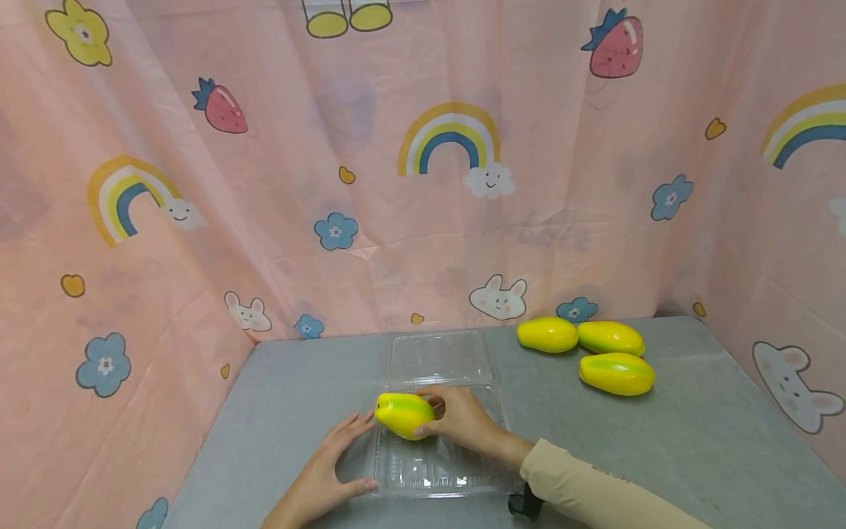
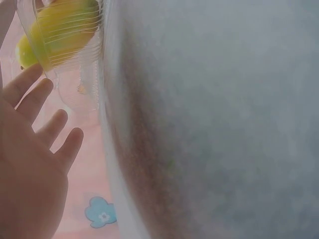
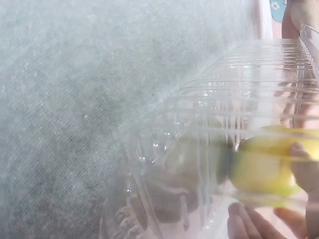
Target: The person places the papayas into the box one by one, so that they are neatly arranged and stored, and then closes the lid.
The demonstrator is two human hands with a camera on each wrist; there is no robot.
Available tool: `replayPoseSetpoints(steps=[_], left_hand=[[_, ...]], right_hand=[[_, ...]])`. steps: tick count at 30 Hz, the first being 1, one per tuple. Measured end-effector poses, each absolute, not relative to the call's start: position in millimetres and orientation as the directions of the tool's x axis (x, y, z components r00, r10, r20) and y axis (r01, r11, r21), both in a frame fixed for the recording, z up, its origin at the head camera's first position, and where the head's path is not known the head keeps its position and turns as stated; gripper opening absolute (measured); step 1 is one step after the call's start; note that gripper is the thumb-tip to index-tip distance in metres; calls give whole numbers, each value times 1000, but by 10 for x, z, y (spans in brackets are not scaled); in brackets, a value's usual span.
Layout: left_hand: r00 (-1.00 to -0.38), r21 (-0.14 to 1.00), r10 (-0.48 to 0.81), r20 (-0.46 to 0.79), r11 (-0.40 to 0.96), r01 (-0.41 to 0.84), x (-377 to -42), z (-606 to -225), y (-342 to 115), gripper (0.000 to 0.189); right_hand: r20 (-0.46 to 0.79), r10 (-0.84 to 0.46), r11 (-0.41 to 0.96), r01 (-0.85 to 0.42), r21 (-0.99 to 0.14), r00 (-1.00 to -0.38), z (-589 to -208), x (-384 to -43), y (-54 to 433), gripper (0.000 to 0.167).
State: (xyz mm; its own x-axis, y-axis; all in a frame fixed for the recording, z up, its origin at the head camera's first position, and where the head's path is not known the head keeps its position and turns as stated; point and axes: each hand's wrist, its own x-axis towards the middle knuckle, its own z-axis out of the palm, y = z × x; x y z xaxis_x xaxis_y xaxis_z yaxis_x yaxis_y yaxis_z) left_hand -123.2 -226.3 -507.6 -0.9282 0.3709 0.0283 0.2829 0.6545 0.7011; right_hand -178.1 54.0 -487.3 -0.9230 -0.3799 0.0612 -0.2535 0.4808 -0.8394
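Observation:
My right hand pinches a shiny yellow-green papaya between thumb and fingers, over the left part of a clear plastic clamshell box. In the right wrist view the papaya shows through the box's ribbed wall, with fingertips beneath and beside it. My left hand is at the box's left side, fingers spread and thumb near the front left corner. Its fingertips are close to the papaya's left end. The left wrist view shows those fingers extended, holding nothing.
Three more papayas lie grouped at the back right of the grey table. The box's lid lies folded open toward the back. A pink printed curtain hangs behind and at both sides.

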Motion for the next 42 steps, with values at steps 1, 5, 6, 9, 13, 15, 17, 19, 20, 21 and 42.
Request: replayPoseSetpoints(steps=[1,5,6,9,13,15,17,19,20,21,42], left_hand=[[-928,701,371,27,655,282,-1233,-5076,-2262,83],[-932,698,363,9,664,266,-1240,-5076,-2251,83],[-933,698,361,3,667,261,-1243,-5075,-2248,83],[-935,693,355,-7,676,251,-1247,-5071,-2240,83],[-933,698,360,-5,669,255,-1240,-5065,-2243,84],[-931,702,366,1,663,261,-1235,-5065,-2247,84],[-929,707,370,5,655,265,-1230,-5064,-2250,84],[-928,712,373,6,650,265,-1229,-5063,-2251,84],[-928,714,373,5,648,264,-1229,-5062,-2250,84],[-928,716,373,2,647,262,-1228,-5060,-2249,84],[-929,725,371,-2,640,254,-1229,-5050,-2247,85]], right_hand=[[60,-379,482,-252,-839,-924,-4876,-1782,542,68],[63,-374,485,-253,-837,-925,-4890,-1786,550,67],[64,-370,487,-252,-836,-927,-4893,-1787,551,66],[60,-360,492,-244,-836,-931,-4896,-1787,550,62],[47,-349,501,-228,-835,-936,-4893,-1778,553,62],[43,-349,500,-225,-836,-936,-4892,-1771,557,63],[42,-350,495,-223,-840,-936,-4892,-1766,562,64],[40,-352,491,-221,-842,-935,-4890,-1763,567,64],[39,-352,488,-219,-845,-935,-4888,-1761,570,64],[38,-352,487,-217,-846,-935,-4887,-1760,573,63],[35,-371,503,-233,-833,-928,-4904,-1760,611,70]])
